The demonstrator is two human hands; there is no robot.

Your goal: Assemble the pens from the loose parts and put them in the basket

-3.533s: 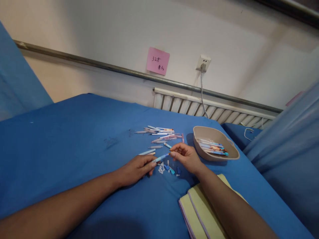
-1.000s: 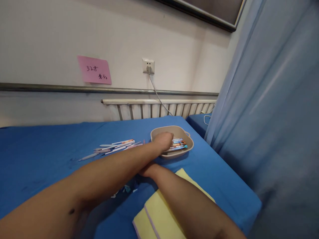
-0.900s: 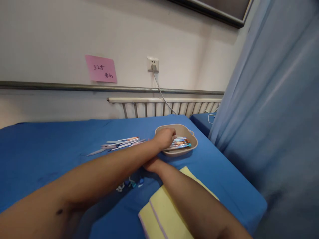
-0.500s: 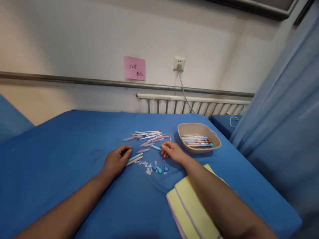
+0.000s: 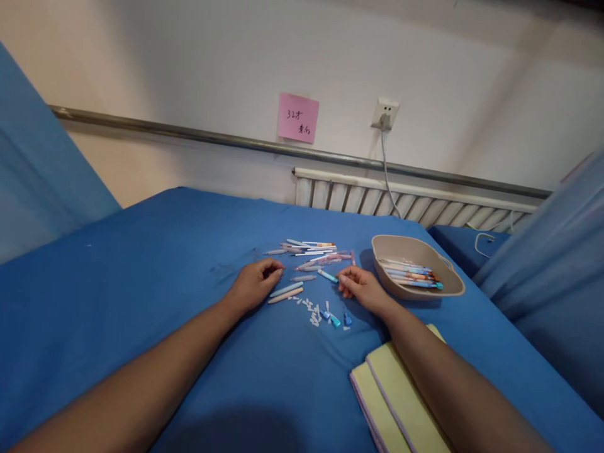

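My right hand (image 5: 361,287) has its thumb and fingers closed at the near end of a teal pen (image 5: 327,275), which points away to the left. My left hand (image 5: 255,286) rests on the blue cloth with loosely curved fingers, a gap between thumb and index finger, and nothing visible in it. Beside it lie a light blue pen (image 5: 287,290) and a peach pen (image 5: 285,296). A grey pen (image 5: 303,278) sits between the hands. Closer to me are small white pieces (image 5: 314,312) and several blue and teal small parts (image 5: 335,320).
A loose heap of pens (image 5: 314,250) lies behind the hands. To the right stands a beige basket (image 5: 384,242) with wrapped pens (image 5: 410,275) inside. A folded yellow cloth (image 5: 401,390) lies under my right forearm. Behind the blue-covered surface (image 5: 141,264) are a radiator (image 5: 352,194) and a wall.
The view has shifted, so the scene appears farther right. Both hands keep about the same places among the pens, and the teal pen stays at my right fingertips.
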